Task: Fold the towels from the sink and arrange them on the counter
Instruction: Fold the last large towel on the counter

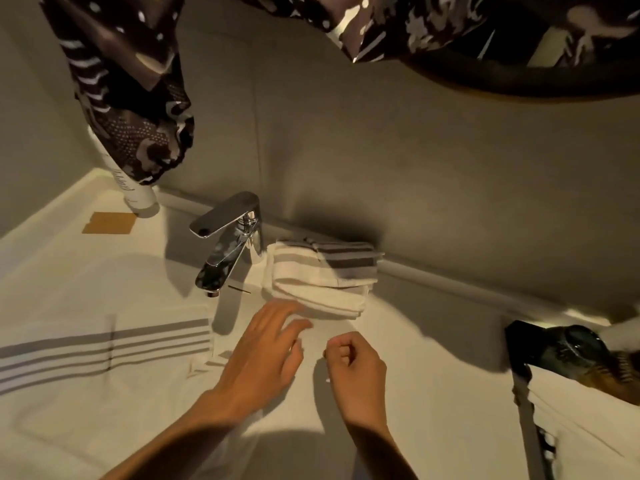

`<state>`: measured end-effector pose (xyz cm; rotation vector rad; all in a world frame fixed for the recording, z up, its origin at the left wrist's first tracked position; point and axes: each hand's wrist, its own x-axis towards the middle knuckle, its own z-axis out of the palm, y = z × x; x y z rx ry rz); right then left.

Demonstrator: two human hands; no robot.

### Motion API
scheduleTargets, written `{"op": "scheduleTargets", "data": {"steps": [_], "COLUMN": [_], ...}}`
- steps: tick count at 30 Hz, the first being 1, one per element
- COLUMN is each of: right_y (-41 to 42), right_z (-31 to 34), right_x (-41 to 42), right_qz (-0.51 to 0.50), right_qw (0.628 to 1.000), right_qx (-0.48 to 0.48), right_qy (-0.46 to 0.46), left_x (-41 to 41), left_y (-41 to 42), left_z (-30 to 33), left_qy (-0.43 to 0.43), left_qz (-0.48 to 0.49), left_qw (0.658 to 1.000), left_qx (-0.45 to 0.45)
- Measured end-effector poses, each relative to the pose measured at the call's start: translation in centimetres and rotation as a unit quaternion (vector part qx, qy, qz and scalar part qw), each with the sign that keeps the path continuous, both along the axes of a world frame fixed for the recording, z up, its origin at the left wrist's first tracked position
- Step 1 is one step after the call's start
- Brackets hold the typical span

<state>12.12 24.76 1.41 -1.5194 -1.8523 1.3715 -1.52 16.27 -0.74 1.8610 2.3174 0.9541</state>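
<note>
A white towel with grey stripes (104, 344) lies spread over the sink area at the lower left. A stack of folded striped towels (322, 275) rests on the counter against the back wall, right of the chrome faucet (228, 240). My left hand (266, 351) hovers just in front of that stack with fingers spread, holding nothing. My right hand (356, 368) is beside it, fingers curled into a loose fist; nothing shows in it.
A white bottle (133, 188) stands at the back left by a tan card (110, 223). Patterned dark fabric (131, 98) hangs over the left. A dark hair dryer (568, 355) sits at the right. A round mirror (519, 77) hangs above.
</note>
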Motion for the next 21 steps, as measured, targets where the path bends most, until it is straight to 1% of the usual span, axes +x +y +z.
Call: {"op": "scheduleTargets", "data": {"steps": [2, 4, 6, 8, 10, 11, 13, 17, 21], "right_y": [-0.1, -0.7, -1.9, -3.9, -6.0, -6.7, -7.5, -8.7, -11.5], "right_z": [-0.1, -0.5, -1.2, -1.9, -2.1, -1.9, -1.7, -1.3, -1.6], "right_x": [0.6, 0.7, 0.5, 0.9, 1.8, 2.2, 2.7, 1.2, -1.3], "right_qz": [0.016, 0.035, 0.090, 0.172, 0.248, 0.271, 0.299, 0.355, 0.375], "right_qw": [1.000, 0.999, 0.994, 0.981, 0.960, 0.952, 0.940, 0.918, 0.915], "right_qx": [0.024, 0.026, 0.019, -0.008, -0.040, -0.041, -0.026, 0.002, -0.014], "right_qy": [-0.012, -0.025, -0.051, -0.084, -0.121, -0.139, -0.162, -0.179, -0.149], "left_x": [1.4, 2.7, 3.6, 5.0, 6.0, 6.2, 6.1, 4.6, 2.3], "left_y": [-2.3, -4.0, -4.9, -6.2, -7.7, -8.4, -10.0, -14.1, -18.1], "left_z": [-0.8, -2.0, -3.3, -3.2, -2.0, -1.5, -0.8, 0.5, 0.4], "left_qy": [-0.052, -0.104, -0.133, -0.161, -0.175, -0.179, -0.180, -0.184, -0.191], "left_qz": [0.022, 0.042, 0.045, 0.044, 0.046, 0.046, 0.058, 0.154, 0.203], "left_qw": [0.998, 0.992, 0.983, 0.961, 0.925, 0.913, 0.909, 0.900, 0.882], "left_qx": [-0.015, -0.061, -0.121, -0.219, -0.334, -0.363, -0.372, -0.364, -0.380]}}
